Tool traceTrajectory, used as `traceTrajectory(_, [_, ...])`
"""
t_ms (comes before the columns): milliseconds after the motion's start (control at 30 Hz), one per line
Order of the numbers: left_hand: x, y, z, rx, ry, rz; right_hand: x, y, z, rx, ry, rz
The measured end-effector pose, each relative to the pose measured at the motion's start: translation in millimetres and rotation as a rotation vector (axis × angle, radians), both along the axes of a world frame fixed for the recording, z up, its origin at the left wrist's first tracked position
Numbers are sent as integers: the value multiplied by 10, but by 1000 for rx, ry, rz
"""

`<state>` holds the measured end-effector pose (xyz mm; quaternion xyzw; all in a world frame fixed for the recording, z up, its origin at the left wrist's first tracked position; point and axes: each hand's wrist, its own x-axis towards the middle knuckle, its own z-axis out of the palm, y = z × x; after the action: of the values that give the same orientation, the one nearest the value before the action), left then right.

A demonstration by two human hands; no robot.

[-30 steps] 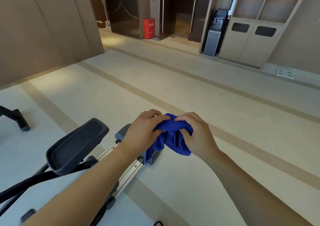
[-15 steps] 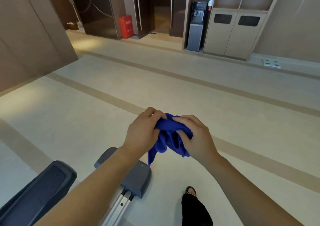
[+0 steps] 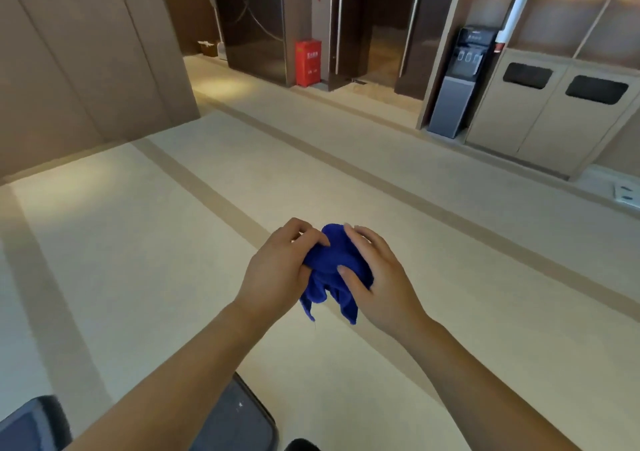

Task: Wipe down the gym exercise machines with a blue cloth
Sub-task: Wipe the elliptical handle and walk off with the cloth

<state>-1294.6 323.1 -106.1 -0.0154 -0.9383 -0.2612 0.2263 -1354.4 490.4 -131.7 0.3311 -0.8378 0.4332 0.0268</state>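
Two bare hands meet mid-frame, both gripping one bunched blue cloth (image 3: pixel 332 263) held in the air above the beige floor (image 3: pixel 138 242). Left hand (image 3: pixel 277 274) curls fingers over the cloth's left side, thumb on top. Right hand (image 3: pixel 377 277) wraps the right side, thumb pressed into the fabric, fingers partly spread over the top. Two loose cloth corners hang down between the wrists. Cloth touches nothing but the hands. Bottom edge: grey machine end cover (image 3: pixel 235 423) under the left forearm, dark padded part (image 3: pixel 34 423) at bottom left corner, both well below the cloth, not touched. Small dark shape at bottom centre, can't tell what. Far back: red box (image 3: pixel 308 62) by dark doors, water dispenser (image 3: pixel 457 83), cabinet with two bin slots (image 3: pixel 561 104), open shelving above.
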Motion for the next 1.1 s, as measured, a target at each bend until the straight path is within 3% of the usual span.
traceTrajectory(467, [-1860,-2469,-278,36,-166,278,-2429,-2708,22,193,198,354])
traceTrajectory(1100, [-3094,-6250,-34,46,-66,872,-4318,-7302,188,-15,231,890])
